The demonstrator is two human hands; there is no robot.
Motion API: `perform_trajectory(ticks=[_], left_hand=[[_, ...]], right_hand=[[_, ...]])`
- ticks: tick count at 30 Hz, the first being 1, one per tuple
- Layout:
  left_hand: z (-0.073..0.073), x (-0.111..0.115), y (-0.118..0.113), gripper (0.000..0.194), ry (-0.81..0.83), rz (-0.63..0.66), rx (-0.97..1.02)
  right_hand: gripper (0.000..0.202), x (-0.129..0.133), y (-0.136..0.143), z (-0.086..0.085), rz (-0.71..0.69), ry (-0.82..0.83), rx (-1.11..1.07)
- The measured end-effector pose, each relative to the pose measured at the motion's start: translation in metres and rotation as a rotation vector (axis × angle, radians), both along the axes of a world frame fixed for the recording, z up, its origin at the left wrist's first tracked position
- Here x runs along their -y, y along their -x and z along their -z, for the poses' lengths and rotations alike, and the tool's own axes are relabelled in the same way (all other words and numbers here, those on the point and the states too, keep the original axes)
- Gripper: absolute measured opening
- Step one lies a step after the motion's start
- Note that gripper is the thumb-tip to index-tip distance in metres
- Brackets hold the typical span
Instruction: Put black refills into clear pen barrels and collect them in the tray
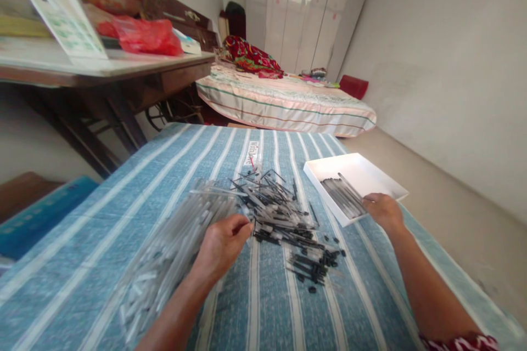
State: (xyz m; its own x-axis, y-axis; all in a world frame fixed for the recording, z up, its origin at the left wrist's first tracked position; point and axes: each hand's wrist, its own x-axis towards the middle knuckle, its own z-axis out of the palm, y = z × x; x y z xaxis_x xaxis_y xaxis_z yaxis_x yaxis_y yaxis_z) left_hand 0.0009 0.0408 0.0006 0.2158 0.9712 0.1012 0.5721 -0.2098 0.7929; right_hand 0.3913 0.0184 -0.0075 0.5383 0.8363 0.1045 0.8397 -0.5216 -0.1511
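My left hand is closed in a pinch at the near-left edge of a heap of thin black rods and small black pieces; whatever it holds is too small to make out. Beside that hand lies a pile of clear plastic tubes, with small whitish ends toward me. My right hand reaches over the near-right wall of a shallow white box. Its fingers are closed on the near end of a slim dark stick. A row of similar grey sticks lies side by side in the box.
A blue striped cloth covers the table. Short black pieces lie scattered near the heap, and a printed strip lies beyond it. A side table with red bags stands left; a bed is behind.
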Motion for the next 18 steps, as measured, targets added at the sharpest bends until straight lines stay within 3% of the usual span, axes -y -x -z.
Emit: perform_trajectory(ticks=[8, 18], left_hand=[[0.0033, -0.0020, 0.0026, 0.027, -0.069, 0.011, -0.147], [0.0016, -0.0009, 0.0056, 0.021, -0.045, -0.009, -0.210]], right_hand=[[0.033, -0.0058, -0.0030, 0.0087, 0.017, 0.139, 0.003], [0.038, -0.0003, -0.0094, 0.0120, -0.020, 0.173, 0.027]])
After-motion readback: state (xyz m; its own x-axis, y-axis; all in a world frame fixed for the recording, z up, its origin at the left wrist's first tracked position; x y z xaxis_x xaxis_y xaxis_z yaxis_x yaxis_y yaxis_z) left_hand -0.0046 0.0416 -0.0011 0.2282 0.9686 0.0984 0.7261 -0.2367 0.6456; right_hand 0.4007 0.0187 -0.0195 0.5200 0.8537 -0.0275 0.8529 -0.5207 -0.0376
